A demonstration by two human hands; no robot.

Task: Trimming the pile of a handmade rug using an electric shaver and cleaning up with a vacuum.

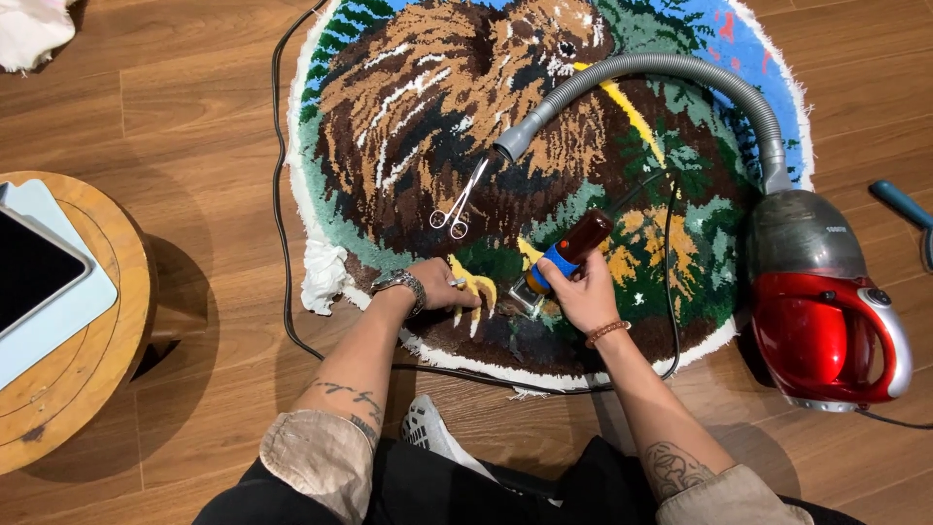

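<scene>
Wooden floor (194, 146) bears rug (408, 117); right hand (583, 292) fingers clamp trimmer (564, 258), left hand (442, 285) flat beside scissors (457, 204).

Dark flat screen (34, 272), rectangular, black and unlit, in a pale blue-white frame, lying tilted on the round wooden stool (102, 389), at its left edge, partly cut off by the picture's left side

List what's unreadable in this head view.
- Clipper blade: right hand covers it; contact with the rug unclear.
- Left hand fingertips: curled under, hidden.
- Cord ends: one runs off the top edge, the other passes under the arms.
- Blue tool: cut off by the right edge.
- Tablet on the stool: cropped at left.
</scene>
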